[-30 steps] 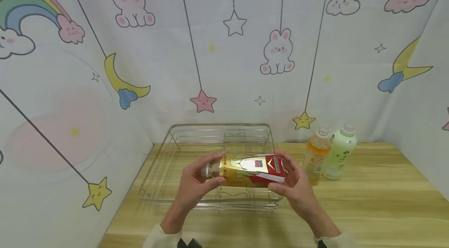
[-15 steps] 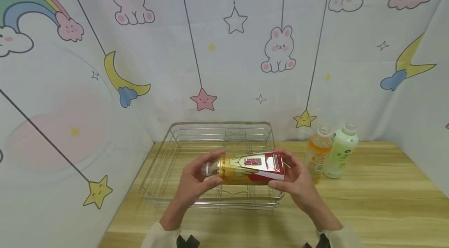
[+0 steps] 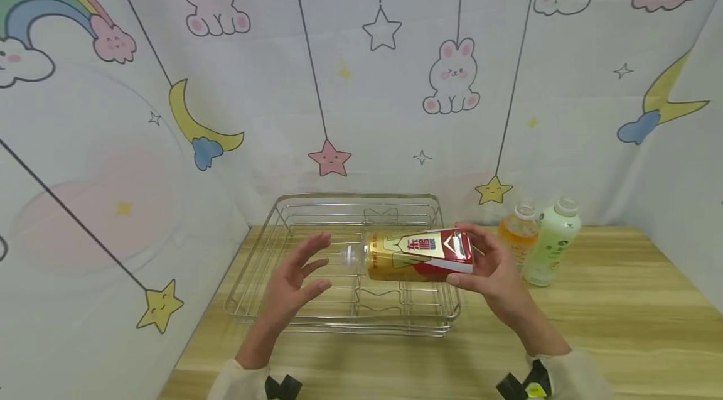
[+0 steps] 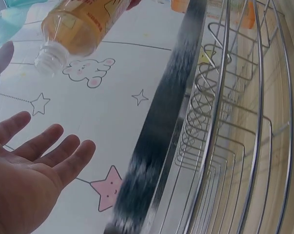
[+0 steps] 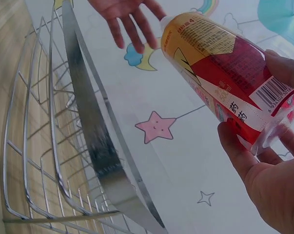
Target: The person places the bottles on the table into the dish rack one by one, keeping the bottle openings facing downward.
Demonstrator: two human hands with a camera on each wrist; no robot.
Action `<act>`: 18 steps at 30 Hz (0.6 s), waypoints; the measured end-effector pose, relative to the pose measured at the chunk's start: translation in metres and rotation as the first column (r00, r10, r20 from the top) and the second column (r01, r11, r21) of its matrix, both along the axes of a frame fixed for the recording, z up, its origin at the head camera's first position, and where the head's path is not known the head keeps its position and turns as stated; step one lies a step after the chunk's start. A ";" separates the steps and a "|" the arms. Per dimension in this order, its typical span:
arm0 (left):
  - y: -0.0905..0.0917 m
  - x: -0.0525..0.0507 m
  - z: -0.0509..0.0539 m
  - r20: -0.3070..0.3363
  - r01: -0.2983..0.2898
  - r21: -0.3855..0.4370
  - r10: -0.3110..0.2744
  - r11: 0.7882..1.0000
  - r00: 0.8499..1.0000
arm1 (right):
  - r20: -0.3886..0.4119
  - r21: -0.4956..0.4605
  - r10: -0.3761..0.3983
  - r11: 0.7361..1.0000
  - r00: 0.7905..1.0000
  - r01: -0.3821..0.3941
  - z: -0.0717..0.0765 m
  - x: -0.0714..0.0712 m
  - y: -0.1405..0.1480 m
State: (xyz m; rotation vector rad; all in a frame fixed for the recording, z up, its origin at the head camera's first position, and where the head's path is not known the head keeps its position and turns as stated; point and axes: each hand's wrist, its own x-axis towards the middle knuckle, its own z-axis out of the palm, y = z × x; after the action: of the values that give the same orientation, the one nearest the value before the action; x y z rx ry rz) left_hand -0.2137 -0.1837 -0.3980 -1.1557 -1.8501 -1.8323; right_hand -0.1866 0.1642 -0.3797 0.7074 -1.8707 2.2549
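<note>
My right hand [image 3: 497, 271] grips the base end of a plastic drink bottle [image 3: 420, 255] with a gold and red label. The bottle lies sideways in the air above the wire basket [image 3: 344, 323], its clear neck, with no coloured cap visible, toward the left. In the right wrist view the thumb and fingers hold the bottle [image 5: 220, 68] round its bottom. Left of the neck, apart from it, my left hand [image 3: 296, 281] is spread and holds nothing. The left wrist view also shows the left hand [image 4: 34, 170] with its fingers extended, below the bottle's mouth.
Behind my right hand stand an orange drink bottle [image 3: 518, 233] and a pale green bottle [image 3: 552, 243], both upright on the wooden table [image 3: 615, 318]. A white printed curtain [image 3: 384, 105] hangs behind and on both sides.
My left hand has let go of the bottle's neck and moved left, its fingers opening. The right hand has carried the bottle slightly right and up.
</note>
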 end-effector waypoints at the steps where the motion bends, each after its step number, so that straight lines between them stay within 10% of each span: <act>1: -0.004 0.000 -0.001 -0.006 -0.011 0.003 0.011 1.000 1.000 | -0.002 0.004 0.000 1.000 1.000 0.000 0.001 -0.001 0.002; 12: -0.045 0.002 -0.005 0.028 -0.220 -0.009 0.220 0.975 0.975 | 0.002 0.042 -0.037 0.998 0.999 0.037 0.017 -0.004 0.015; 18: -0.070 0.003 -0.005 0.007 -0.487 -0.181 0.496 0.854 0.868 | -0.019 0.055 -0.041 0.998 0.999 0.042 0.033 -0.008 0.023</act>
State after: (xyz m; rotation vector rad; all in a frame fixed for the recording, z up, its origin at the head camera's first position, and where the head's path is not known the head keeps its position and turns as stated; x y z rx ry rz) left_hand -0.2112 -0.2536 -0.4032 -0.5930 -2.1236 -1.4423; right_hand -0.1943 0.1871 -0.3470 0.6878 -1.9284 2.1716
